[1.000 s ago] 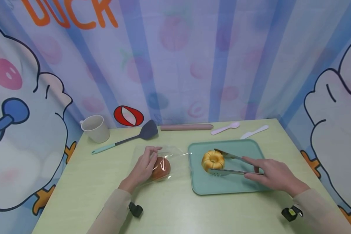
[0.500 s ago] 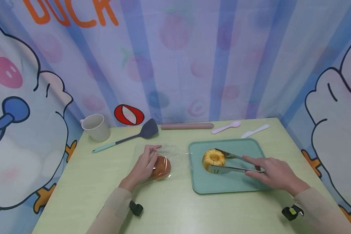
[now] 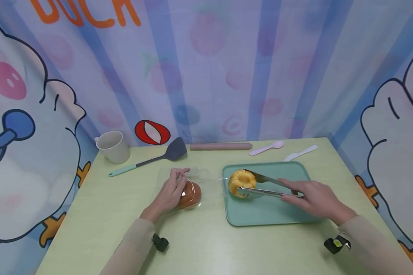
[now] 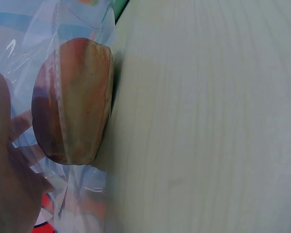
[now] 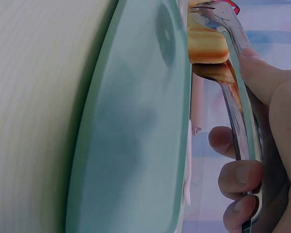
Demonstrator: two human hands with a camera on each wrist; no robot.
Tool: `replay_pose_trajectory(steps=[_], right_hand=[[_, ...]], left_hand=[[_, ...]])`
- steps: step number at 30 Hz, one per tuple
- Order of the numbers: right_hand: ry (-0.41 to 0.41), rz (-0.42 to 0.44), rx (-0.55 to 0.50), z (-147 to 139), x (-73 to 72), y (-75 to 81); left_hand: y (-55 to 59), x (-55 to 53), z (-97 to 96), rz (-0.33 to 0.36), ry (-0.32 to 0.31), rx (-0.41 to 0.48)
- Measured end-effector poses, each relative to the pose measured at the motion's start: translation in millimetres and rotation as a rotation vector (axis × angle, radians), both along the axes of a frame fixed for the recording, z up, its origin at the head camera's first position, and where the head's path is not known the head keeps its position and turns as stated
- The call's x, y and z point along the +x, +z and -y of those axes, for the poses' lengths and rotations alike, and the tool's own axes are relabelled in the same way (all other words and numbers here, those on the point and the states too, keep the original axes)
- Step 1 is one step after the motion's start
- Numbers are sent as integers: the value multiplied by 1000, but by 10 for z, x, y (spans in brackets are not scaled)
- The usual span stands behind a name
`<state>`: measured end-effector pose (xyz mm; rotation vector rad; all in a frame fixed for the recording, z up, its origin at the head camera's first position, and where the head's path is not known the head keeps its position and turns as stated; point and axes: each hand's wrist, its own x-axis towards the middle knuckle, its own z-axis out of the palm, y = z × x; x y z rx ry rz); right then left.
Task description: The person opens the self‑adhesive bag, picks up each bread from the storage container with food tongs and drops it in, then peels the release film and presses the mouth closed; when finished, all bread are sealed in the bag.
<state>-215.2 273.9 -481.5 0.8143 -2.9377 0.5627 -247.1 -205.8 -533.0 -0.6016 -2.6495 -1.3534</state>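
My left hand [image 3: 166, 193] holds a clear plastic bag [image 4: 19, 36] on the table, fingers and thumb on either side of it. Inside the bag lies a brown bun [image 3: 192, 194], which shows a paler underside in the left wrist view. My right hand [image 3: 316, 200] grips metal tongs [image 3: 266, 192] whose ends pinch a golden ring-shaped bread [image 3: 234, 185]. In the right wrist view that bread hangs above the green tray [image 3: 268, 215], with its shadow on the surface. In the head view it overlaps the tray's left side, near the bag's edge.
Behind the bag lies a spatula [image 3: 148, 162], with a beige mug [image 3: 114, 148] at the back left. A rolling pin [image 3: 220, 146], a pink spoon [image 3: 266, 148] and a pale plastic knife [image 3: 301, 153] line the back edge. A printed curtain [image 3: 213, 76] stands behind the table.
My right hand has lifted the ring-shaped bread with the tongs from the tray and carried it left, toward the bag. My left hand stays at the bag.
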Motion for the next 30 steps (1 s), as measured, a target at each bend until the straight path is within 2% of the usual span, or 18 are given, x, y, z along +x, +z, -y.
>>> replay_pose_trajectory(steps=[11,17,22,30], right_hand=[[61,14,-60,198,-27,66],[67,-19,-70,249,-27,113],[108,-51,-45,300,-28,106],[138,24,-28,347,-6,121]], left_hand=[[3,8,1,4,9,-11],[-9,7,-3,16,13,0],[-12,11,-12,20,4,9],[23,29,-24,38,-3,7]])
